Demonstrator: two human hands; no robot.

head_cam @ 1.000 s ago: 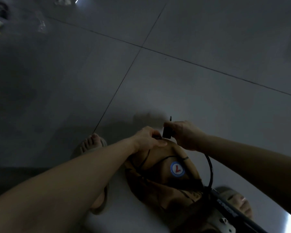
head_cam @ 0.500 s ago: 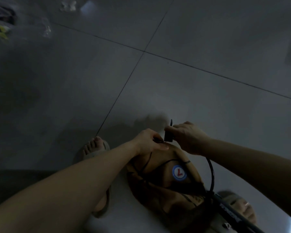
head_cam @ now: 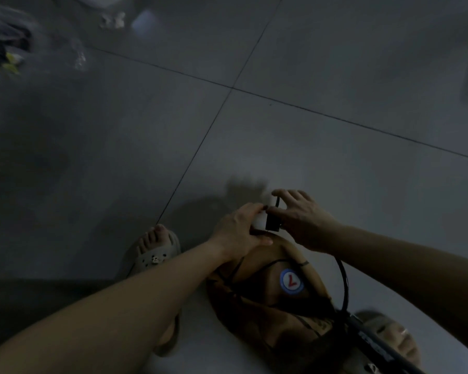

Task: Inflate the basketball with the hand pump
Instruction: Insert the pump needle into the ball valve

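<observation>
Basketball (head_cam: 254,292), limp and creased, under boxy black nozzle (head_cam: 272,224)

Left arm (head_cam: 119,306): bare, reaching nearly straight from the lower left corner toward the middle.
Left hand (head_cam: 238,230): back facing up, thumb flat along the basketball (head_cam: 270,252), fingers bent over its upper edge.
Right arm (head_cam: 389,265): bare, entering from the right edge, wrist angled down.
Right hand (head_cam: 300,220): thumb and arched forefinger pinch the pump nozzle (head_cam: 272,224), other fingers loosely spread.
Hands: fingertips touching above the basketball.
</observation>
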